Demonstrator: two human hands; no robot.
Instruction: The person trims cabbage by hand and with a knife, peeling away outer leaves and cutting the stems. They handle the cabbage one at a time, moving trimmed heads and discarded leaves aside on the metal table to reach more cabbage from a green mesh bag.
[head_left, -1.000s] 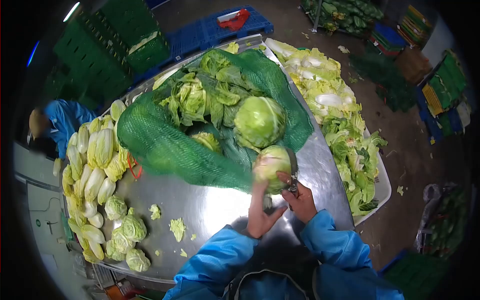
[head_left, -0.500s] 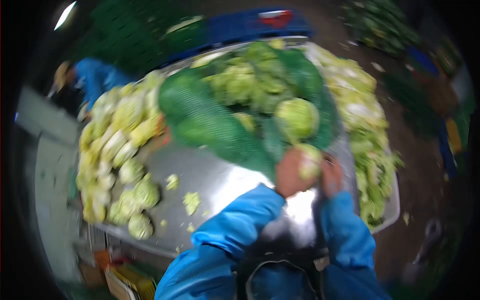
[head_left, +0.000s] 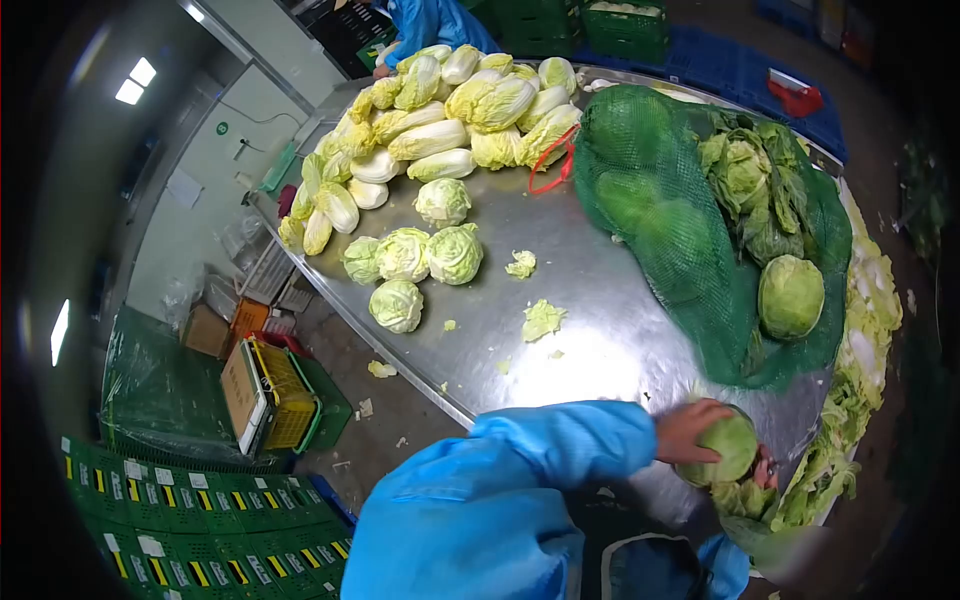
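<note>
My left hand [head_left: 688, 432] is closed over the side of a round green cabbage [head_left: 730, 448], just above the table's near right part. On the cabbage's other side is my right hand [head_left: 765, 470], fingers curled and partly hidden. What it holds I cannot make out. Loose outer leaves [head_left: 742, 498] hang below the cabbage, and a blurred pale shape lies beneath them. Beyond my hands, a green mesh bag [head_left: 690, 250] lies open on the metal table [head_left: 480, 330], with another cabbage [head_left: 791, 297] and leafy heads at its mouth.
Chinese cabbages [head_left: 430, 135] are piled at the table's far left, with several trimmed round cabbages [head_left: 404, 254] before them. Leaf scraps [head_left: 543, 320] dot the metal. Stripped leaves [head_left: 860, 340] line the right edge. Green crates [head_left: 200, 520] stand at lower left; a blue-sleeved person [head_left: 440, 25] is behind.
My view has turned left, showing more of the table's left side and the crates. Both hands and the cabbage have come away from the bag's mouth, nearer my body. Leaves now hang below the cabbage.
</note>
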